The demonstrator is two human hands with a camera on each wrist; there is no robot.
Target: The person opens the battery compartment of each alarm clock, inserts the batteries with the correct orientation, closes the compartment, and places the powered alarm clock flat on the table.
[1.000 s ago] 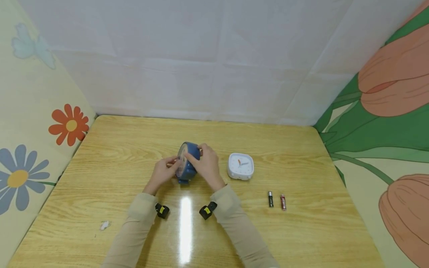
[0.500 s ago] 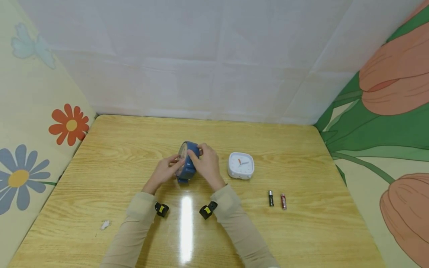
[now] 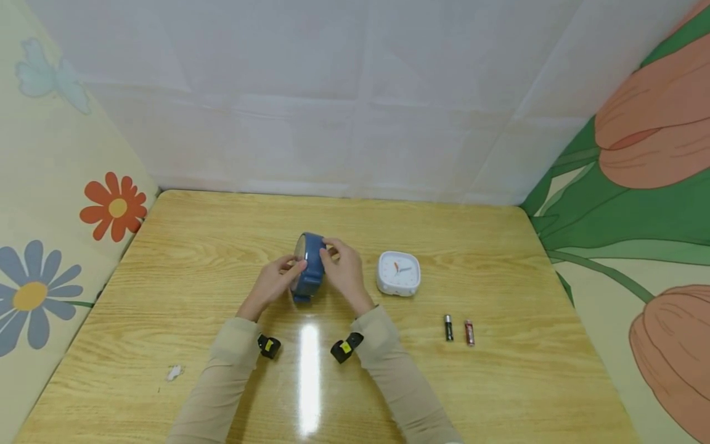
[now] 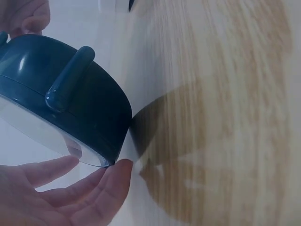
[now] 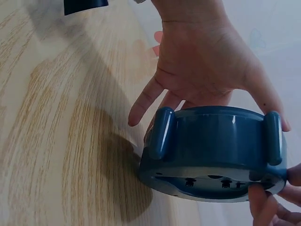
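Observation:
A round blue table clock [image 3: 313, 262] is held between both hands over the table, its face turned to the left. My left hand [image 3: 270, 285] grips it from the face side, with the thumb on the rim; in the left wrist view the fingertips lie at the face's edge. On the other side, my right hand [image 3: 346, 274] pinches the edge near the back with thumb and fingers. In the right wrist view the recessed back [image 5: 207, 183] shows small knobs, and two stubby feet [image 5: 163, 134] stick out of the rim. Most of the dial is hidden.
A white square clock [image 3: 399, 274] lies face up on the wooden table [image 3: 222, 222], right of the hands. Farther right lie a dark battery [image 3: 448, 328] and a red battery [image 3: 469, 333]. A small white scrap [image 3: 174, 372] is at the front left.
The blue clock has turned so that less of its face shows. My right thumb has shifted from the face-side rim back toward the rear edge. My left hand stays nearly in place.

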